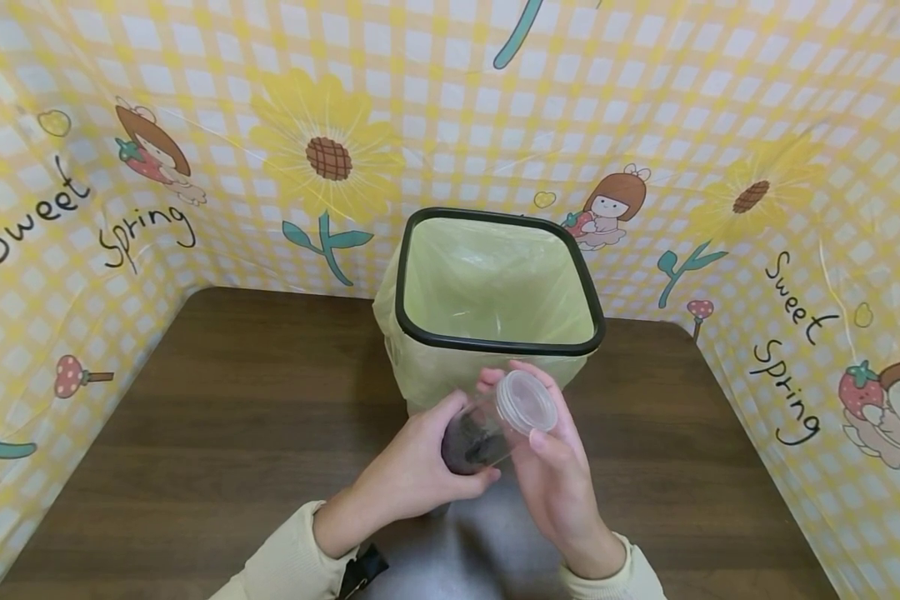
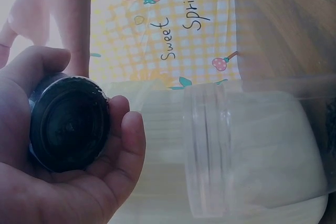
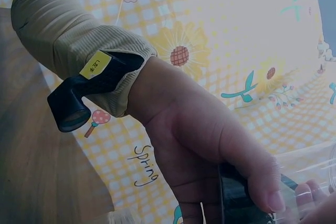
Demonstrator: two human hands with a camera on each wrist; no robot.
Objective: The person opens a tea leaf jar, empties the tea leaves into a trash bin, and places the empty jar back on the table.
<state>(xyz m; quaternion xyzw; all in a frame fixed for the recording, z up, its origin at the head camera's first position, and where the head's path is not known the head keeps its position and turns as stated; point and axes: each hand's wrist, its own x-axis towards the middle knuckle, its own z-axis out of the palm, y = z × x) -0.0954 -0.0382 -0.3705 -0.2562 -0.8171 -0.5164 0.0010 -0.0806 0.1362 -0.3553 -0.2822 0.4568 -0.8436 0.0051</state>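
Observation:
In the head view, my left hand (image 1: 416, 467) grips a clear plastic jar (image 1: 476, 439) with dark contents around its lower end. Fingers of my right hand (image 1: 558, 479) hold it at the other end, around the translucent screw lid (image 1: 527, 402). The jar is tilted, lid toward the right, just in front of a bin. Its round dark base (image 2: 71, 124) shows in the left wrist view. There, a second clear jar (image 2: 205, 150) with a ribbed lid stands apart from the hands. My left hand mostly hides that one in the head view.
Beyond the hands stands a bin with a black rim (image 1: 495, 342) and a pale yellow liner. A dark wood table (image 1: 270, 400) lies below. Yellow checked sheeting (image 1: 225, 108) encloses the back and sides. A black camera (image 3: 73, 103) is strapped to my left wrist.

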